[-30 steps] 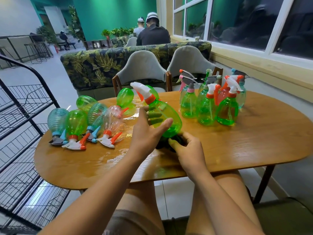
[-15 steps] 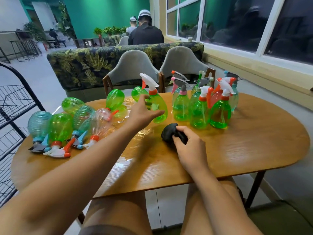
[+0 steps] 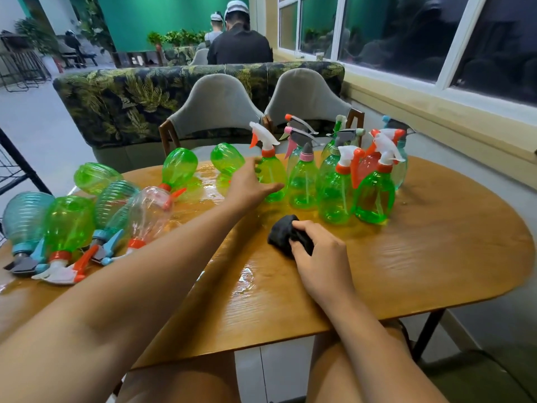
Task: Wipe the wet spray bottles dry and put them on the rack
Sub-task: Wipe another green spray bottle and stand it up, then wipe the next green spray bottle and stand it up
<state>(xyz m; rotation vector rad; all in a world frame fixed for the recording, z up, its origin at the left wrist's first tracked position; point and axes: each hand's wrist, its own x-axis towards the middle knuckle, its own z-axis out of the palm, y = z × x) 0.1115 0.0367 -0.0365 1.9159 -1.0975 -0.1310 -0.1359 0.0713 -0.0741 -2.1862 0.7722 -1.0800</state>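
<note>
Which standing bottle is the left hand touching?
The leftmost standing bottle, green with white sprayer and orange trigger; the left hand holds it, the others stand free.

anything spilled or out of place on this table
Yes. A puddle sits on the table near its front middle, with more wet sheen further back. Several bottles at the left lie on their sides, while the right group stands upright.

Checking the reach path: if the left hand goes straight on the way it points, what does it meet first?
The upright green spray bottle with the white-and-orange trigger, right in front of the left hand; whether they touch is unclear.
</note>
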